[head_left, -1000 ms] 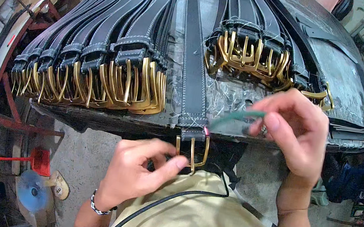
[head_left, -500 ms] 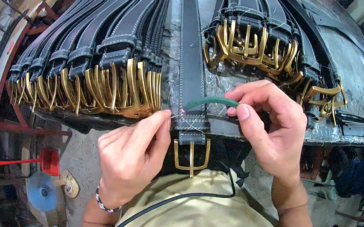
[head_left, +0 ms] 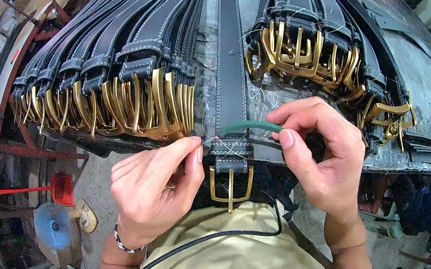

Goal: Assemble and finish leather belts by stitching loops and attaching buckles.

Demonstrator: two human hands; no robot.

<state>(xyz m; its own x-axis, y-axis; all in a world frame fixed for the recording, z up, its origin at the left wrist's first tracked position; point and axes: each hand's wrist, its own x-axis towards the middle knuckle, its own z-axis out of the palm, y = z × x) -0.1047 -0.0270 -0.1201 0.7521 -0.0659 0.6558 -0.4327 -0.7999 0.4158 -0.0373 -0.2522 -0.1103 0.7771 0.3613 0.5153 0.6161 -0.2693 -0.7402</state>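
Observation:
A single black stitched belt (head_left: 230, 80) lies down the middle of the worktable, its brass buckle (head_left: 230, 185) hanging over the near edge. My left hand (head_left: 158, 187) pinches a loose thread end at the belt's left side, by the keeper loop (head_left: 231, 148). My right hand (head_left: 318, 151) holds a slim green-handled tool (head_left: 248, 127), its tip at the belt's stitching just above the loop.
A fanned row of black belts with brass buckles (head_left: 118, 101) lies to the left, another pile (head_left: 309, 53) to the right. The grey worn tabletop (head_left: 425, 73) extends right. A red dustpan (head_left: 61, 188) and a blue round object (head_left: 52, 224) sit on the floor below left.
My left hand rose from under the buckle to the belt's left edge and pinched a thread. My right hand brought the green tool left and down onto the belt.

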